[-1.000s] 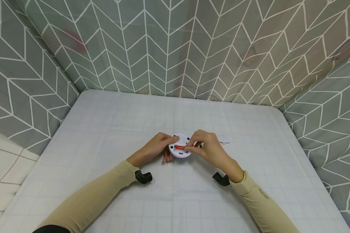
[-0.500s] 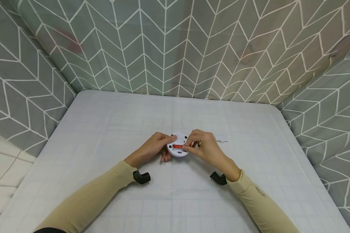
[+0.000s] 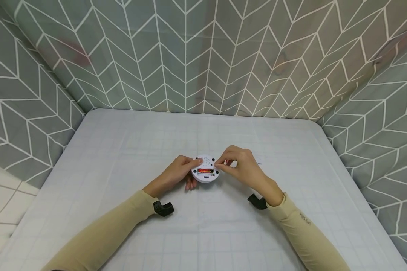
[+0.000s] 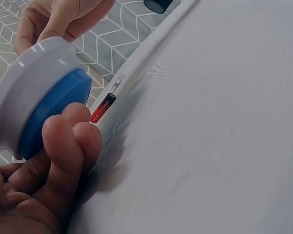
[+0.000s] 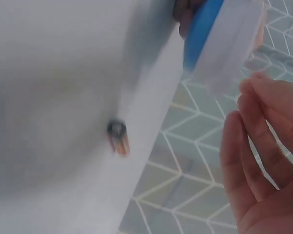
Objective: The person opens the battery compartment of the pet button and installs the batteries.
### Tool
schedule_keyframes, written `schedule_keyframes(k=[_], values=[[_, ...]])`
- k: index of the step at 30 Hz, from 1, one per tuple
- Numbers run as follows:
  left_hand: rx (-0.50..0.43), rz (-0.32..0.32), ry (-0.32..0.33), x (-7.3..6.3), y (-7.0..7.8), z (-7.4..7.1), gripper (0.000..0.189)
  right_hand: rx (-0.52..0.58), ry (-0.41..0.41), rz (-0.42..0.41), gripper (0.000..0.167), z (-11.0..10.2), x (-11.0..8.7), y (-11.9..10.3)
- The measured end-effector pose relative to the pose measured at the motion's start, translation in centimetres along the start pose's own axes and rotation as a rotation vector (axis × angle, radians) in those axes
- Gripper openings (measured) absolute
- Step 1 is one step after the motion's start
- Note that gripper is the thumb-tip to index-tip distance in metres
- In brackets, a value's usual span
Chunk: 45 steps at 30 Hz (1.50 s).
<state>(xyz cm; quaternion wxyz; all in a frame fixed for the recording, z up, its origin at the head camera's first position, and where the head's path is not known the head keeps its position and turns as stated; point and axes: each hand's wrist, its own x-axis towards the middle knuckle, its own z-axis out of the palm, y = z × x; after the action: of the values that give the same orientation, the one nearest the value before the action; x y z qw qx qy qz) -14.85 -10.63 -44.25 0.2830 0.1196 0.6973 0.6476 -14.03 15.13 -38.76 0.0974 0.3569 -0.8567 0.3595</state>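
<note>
My left hand (image 3: 179, 170) grips a round white battery-powered device (image 3: 206, 178), thumb on its perforated back and fingers underneath. The blue face of the device shows from below in the left wrist view. In its uncovered battery compartment lies a red battery (image 3: 205, 171). My right hand (image 3: 240, 163) is at the device's right edge; the right wrist view shows its fingers (image 5: 232, 146) fairly straight, thumb and forefinger tips close together, with nothing visible between them. Another battery (image 4: 103, 107), red and black, lies on the table beyond the device.
A white cloth covers the table (image 3: 203, 226). Near the loose battery lies a small slender, pale object (image 4: 118, 84). Patterned grey curtains (image 3: 186, 56) hang behind the table and along both sides.
My right fingers have come off the battery in the compartment and lifted to the device's upper right edge. The battery is now fully visible. My left hand keeps its grip.
</note>
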Motion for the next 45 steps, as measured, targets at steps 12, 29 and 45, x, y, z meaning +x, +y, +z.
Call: schedule_keyframes(k=[12,29,45], values=[[0.03,0.0,0.0,0.0,-0.1,0.0,0.049,-0.121,-0.062,0.115,0.011,-1.7,-0.1,1.9],[0.041,-0.013,0.005,-0.1,0.1,0.0,0.051,-0.24,-0.304,0.062,0.023,-0.6,-0.6,3.9],[0.044,-0.034,0.013,-0.1,0.0,0.0,0.049,-0.203,-0.2,0.086,0.015,-0.5,-0.5,3.7]])
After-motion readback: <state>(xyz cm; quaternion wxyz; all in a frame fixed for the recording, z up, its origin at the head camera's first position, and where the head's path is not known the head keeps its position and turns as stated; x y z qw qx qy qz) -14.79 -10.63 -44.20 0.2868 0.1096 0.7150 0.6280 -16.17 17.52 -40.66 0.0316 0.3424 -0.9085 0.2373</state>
